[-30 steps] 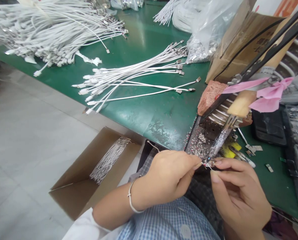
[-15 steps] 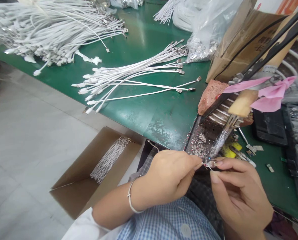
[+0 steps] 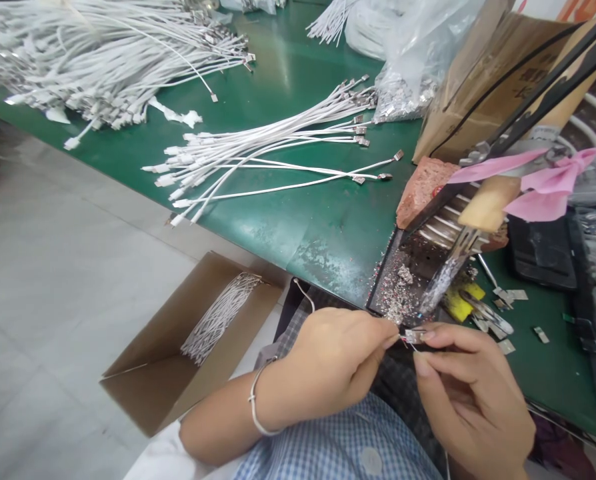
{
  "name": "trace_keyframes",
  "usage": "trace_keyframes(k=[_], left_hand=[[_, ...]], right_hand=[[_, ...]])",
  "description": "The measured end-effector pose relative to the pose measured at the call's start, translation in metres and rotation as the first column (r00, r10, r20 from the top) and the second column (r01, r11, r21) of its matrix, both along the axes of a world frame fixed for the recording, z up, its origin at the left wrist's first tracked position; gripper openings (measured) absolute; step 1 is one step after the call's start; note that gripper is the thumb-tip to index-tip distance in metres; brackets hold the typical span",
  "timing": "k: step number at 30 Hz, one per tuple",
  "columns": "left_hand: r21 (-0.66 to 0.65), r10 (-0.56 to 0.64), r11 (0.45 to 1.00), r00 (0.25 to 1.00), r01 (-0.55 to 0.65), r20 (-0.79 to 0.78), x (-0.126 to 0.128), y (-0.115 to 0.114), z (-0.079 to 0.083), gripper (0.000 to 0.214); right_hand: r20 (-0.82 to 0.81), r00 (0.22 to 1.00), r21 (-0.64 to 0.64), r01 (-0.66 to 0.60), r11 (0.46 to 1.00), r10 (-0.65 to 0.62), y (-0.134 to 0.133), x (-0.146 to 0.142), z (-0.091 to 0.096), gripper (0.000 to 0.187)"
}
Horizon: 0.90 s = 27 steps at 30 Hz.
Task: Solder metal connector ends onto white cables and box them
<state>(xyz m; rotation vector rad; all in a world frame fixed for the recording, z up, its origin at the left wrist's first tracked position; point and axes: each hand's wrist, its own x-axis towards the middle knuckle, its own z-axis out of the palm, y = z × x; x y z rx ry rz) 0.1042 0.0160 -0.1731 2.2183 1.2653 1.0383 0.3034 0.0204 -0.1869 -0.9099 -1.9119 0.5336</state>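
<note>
My left hand [image 3: 345,357] pinches a white cable [image 3: 305,295] near its end, where thin coloured wires poke out past the fingertips. My right hand [image 3: 475,393] holds a small metal USB connector [image 3: 414,335] between its fingers, and a thin strand like solder wire [image 3: 411,346] shows by the thumb. The connector meets the wire ends between my two hands; whether they are joined I cannot tell. Just above hangs a fixed soldering iron [image 3: 443,280] with a wooden handle and pink cloth tied round it, its tip a little apart from the connector.
White cables with metal ends [image 3: 278,140] lie on the green table [image 3: 298,233], a bigger cable pile [image 3: 103,60] at far left. Solder crumbs fill a dark tray [image 3: 385,280] beside a brick [image 3: 421,190]. A cardboard box [image 3: 153,373] with cables stands below left.
Both hands have drawn slightly down and left, taking the connector away from the soldering iron's tip. The grips look the same.
</note>
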Motion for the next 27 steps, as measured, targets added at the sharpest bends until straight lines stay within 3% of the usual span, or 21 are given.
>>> trace_keyframes(k=[6,9,12,17,27], left_hand=[[-0.16,-0.093,0.98,0.985,0.116,0.148,-0.002,-0.004,0.001,0.013],[-0.2,-0.11,0.969,0.977,0.146,0.181,-0.002,-0.007,0.0,0.016],[-0.21,-0.097,0.969,0.982,0.131,0.163,-0.001,-0.009,-0.002,0.016],[-0.184,-0.109,0.973,0.982,0.137,0.154,0.0,-0.011,-0.004,0.014],[-0.188,-0.127,0.969,0.975,0.162,0.185,0.001,-0.013,-0.004,0.014]], right_hand=[[-0.042,0.998,-0.055,-0.055,0.997,0.052,-0.008,0.008,-0.001,0.019],[-0.078,0.997,-0.119,0.008,0.993,-0.017,-0.013,0.01,-0.001,0.018],[-0.072,0.997,-0.153,-0.015,0.988,0.004,-0.016,0.008,0.001,0.016],[0.11,0.991,-0.135,-0.06,0.989,0.075,-0.011,0.0,0.005,0.006],[0.172,0.982,-0.145,-0.059,0.988,0.084,-0.007,-0.002,0.009,0.017]])
